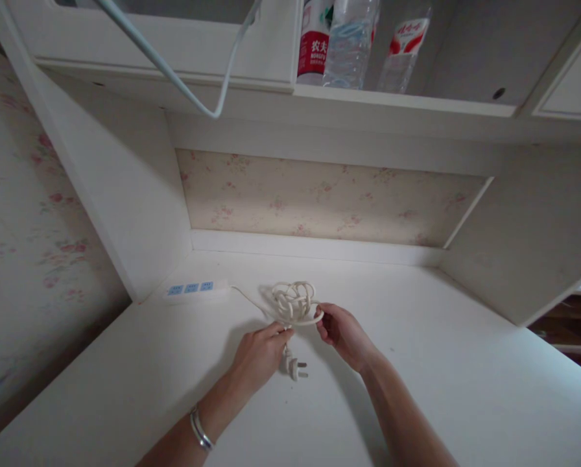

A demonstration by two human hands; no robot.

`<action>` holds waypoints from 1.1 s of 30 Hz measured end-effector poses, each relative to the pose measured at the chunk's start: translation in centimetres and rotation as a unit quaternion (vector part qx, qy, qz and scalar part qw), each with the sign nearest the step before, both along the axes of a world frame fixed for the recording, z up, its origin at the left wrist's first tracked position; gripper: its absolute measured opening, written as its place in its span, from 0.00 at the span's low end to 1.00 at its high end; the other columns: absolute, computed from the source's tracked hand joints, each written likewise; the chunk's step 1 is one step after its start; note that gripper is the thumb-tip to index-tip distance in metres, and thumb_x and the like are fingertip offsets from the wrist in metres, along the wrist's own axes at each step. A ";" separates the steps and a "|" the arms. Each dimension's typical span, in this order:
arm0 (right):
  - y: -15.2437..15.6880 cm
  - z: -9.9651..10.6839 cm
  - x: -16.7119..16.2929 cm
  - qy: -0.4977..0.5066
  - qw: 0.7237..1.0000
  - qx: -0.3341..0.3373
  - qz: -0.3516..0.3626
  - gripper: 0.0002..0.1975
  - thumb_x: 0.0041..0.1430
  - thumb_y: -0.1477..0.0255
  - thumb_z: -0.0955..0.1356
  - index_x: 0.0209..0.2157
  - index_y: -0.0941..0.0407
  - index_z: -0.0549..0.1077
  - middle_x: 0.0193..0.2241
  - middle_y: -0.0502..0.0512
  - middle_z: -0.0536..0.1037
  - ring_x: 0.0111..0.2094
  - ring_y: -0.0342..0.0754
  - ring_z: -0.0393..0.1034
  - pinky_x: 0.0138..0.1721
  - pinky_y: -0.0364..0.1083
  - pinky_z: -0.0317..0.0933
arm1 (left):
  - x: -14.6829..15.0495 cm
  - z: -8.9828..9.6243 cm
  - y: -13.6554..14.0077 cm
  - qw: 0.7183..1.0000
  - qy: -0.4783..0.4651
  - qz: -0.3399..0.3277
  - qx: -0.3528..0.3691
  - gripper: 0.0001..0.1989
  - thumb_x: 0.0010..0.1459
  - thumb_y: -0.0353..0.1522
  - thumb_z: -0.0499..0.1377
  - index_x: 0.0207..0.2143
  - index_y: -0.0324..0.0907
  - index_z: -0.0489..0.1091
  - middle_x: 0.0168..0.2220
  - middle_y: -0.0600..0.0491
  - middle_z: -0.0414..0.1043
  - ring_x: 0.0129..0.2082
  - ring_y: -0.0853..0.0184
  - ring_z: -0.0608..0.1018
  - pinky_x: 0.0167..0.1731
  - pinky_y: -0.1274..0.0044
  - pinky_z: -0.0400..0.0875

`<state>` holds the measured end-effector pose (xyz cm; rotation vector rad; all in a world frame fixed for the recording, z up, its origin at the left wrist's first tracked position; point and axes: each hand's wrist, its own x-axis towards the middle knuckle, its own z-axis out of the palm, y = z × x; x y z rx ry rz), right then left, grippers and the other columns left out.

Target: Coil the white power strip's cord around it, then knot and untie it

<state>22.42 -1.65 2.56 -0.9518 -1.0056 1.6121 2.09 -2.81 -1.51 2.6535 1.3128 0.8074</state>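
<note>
A white power cord (295,299) lies in a loose tangle of loops on the white desk. My left hand (261,353) pinches the cord at the near left side of the tangle. Just below those fingers hangs the cord's plug (296,368), its metal prongs pointing right. On the right of the tangle, my right hand (343,331) grips one of the loops between thumb and fingers. From the loops the cord runs left to a white power strip (198,289) with blue sockets, which rests near the desk's left side.
White side panels stand left and right of the desk (446,363). Overhead, a shelf (402,102) holds several plastic bottles (351,48). A pale, bent rod or cable (216,111) hangs down at the upper left. Floral wallpaper (320,194) covers the back.
</note>
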 end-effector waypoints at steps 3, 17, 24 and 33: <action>0.1 -0.1 -0.1 0.009 1.000 0.003 -0.006 0.10 0.52 0.64 0.67 0.27 0.57 0.70 0.19 0.48 0.66 0.20 0.40 0.57 0.19 0.41 0.48 | -0.2 0.0 0.1 1.000 0.000 -0.012 0.003 0.20 0.56 0.22 0.51 0.48 0.48 0.70 0.43 0.54 0.74 0.37 0.69 0.77 0.37 0.79 0.72; -0.6 0.4 -0.3 -0.024 0.997 0.072 0.014 0.12 0.52 0.62 0.69 0.25 0.57 0.72 0.23 0.51 0.70 0.25 0.42 0.61 0.28 0.43 0.55 | -1.0 1.7 0.6 0.997 -0.071 0.038 0.013 0.19 0.61 0.33 0.51 0.55 0.46 0.61 0.44 0.50 0.72 0.46 0.62 0.71 0.47 0.68 0.66; 0.2 -0.5 0.9 -0.146 0.985 0.081 -0.032 0.16 0.51 0.59 0.69 0.22 0.57 0.68 0.20 0.49 0.68 0.21 0.41 0.59 0.25 0.42 0.53 | -0.4 0.9 0.5 0.999 -0.028 -0.036 0.012 0.18 0.61 0.29 0.51 0.53 0.47 0.64 0.47 0.52 0.71 0.49 0.64 0.68 0.50 0.69 0.61; 3.0 -1.8 0.6 -0.253 0.964 0.019 -0.080 0.34 0.35 0.70 0.76 0.48 0.51 0.66 0.27 0.48 0.75 0.22 0.42 0.66 0.24 0.41 0.55 | -0.8 1.5 0.5 0.998 -0.027 -0.062 -0.012 0.12 0.60 0.29 0.54 0.43 0.51 0.72 0.37 0.56 0.75 0.43 0.67 0.72 0.57 0.62 0.47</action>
